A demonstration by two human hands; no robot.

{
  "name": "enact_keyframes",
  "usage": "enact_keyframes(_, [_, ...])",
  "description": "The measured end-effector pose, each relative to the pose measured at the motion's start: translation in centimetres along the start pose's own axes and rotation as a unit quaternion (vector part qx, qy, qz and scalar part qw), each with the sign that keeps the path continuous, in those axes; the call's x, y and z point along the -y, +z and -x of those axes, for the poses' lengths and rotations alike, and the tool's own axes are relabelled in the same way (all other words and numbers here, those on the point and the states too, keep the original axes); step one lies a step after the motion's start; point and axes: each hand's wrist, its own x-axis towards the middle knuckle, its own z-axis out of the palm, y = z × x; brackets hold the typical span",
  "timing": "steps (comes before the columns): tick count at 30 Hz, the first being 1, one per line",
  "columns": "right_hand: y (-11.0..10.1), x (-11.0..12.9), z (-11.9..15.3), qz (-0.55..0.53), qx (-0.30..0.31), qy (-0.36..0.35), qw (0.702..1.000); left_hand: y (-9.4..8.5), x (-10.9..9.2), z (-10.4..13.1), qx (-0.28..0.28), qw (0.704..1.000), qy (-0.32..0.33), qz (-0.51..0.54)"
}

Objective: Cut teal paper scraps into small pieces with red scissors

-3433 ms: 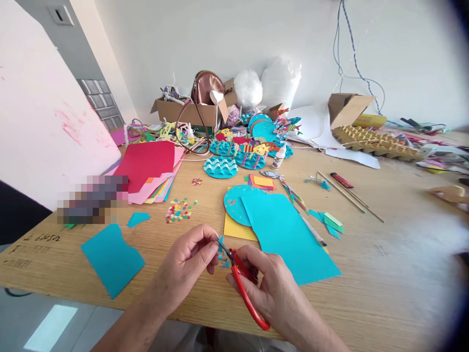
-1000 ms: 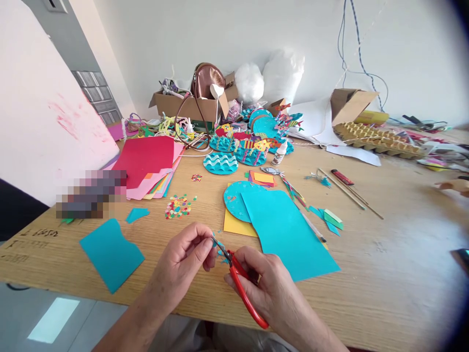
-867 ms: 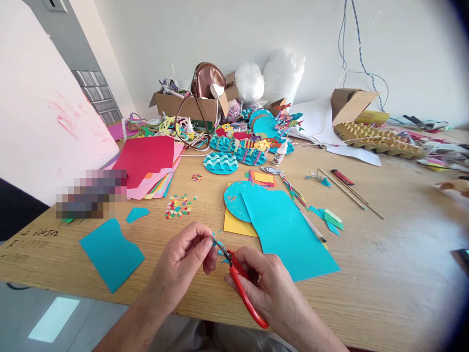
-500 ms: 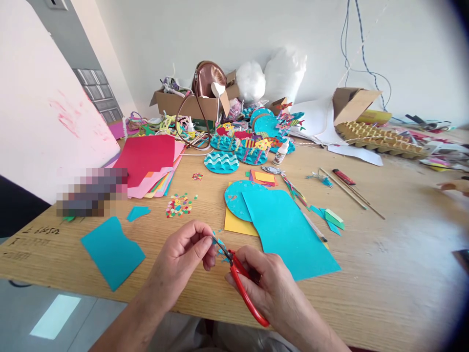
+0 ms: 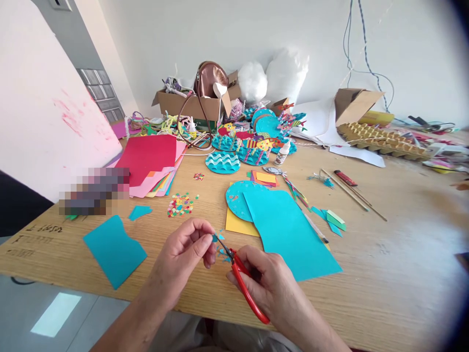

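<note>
Red-handled scissors (image 5: 244,283) are in my right hand (image 5: 273,286), its fingers wrapped round the loops. The blades look closed and point up and left toward my left hand (image 5: 192,247). That hand pinches a tiny piece of blue paper (image 5: 215,238) between thumb and forefinger, right at the blade tips. Small blue snippets (image 5: 223,254) lie on the table just behind the blades. A large blue sheet (image 5: 293,234) with one wavy edge lies beyond my right hand, overlapping a blue disc (image 5: 242,203) and a yellow sheet (image 5: 238,225).
Another blue piece (image 5: 115,252) lies at the left, near confetti dots (image 5: 181,204) and a stack of coloured paper (image 5: 150,159). Farther back stand paper-wave crafts (image 5: 222,163), a glue bottle (image 5: 282,154) and a cardboard box (image 5: 190,105). Sticks (image 5: 344,188) and a red cutter (image 5: 345,178) lie right.
The small blue piece in my left fingers shows more clearly at the blade tips. Both hands stay almost in place. A blurred hand at the far right edge has drawn back out of view.
</note>
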Motion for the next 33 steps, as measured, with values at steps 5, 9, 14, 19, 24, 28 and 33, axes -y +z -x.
enact_keyframes(5, [-0.01,0.21,-0.11,0.002,-0.003,-0.004,1.000,0.24,0.72,0.28,0.005,1.000,0.003,-0.001])
enact_keyframes(9, [-0.02,0.42,-0.14,0.002,0.006,0.005,1.000,0.07,0.73,0.30,0.011,1.000,0.017,-0.013])
enact_keyframes(14, [0.02,0.64,-0.19,-0.007,0.022,0.015,1.000,-0.02,0.75,0.32,0.027,0.999,0.012,-0.041])
enact_keyframes(19, [-0.04,0.59,0.00,-0.010,0.017,0.009,1.000,0.18,1.08,0.48,0.033,0.998,0.013,-0.047])
enact_keyframes(24, [0.00,0.53,0.14,-0.019,0.015,0.007,1.000,0.10,1.11,0.48,0.035,0.998,0.014,-0.052])
enact_keyframes(28, [0.02,0.58,0.16,-0.027,0.016,0.012,0.999,-0.05,0.99,0.45,0.044,0.997,0.008,-0.057])
enact_keyframes(33, [-0.05,0.60,0.24,-0.019,0.016,0.016,1.000,-0.16,0.92,0.46,0.036,0.997,0.013,-0.063])
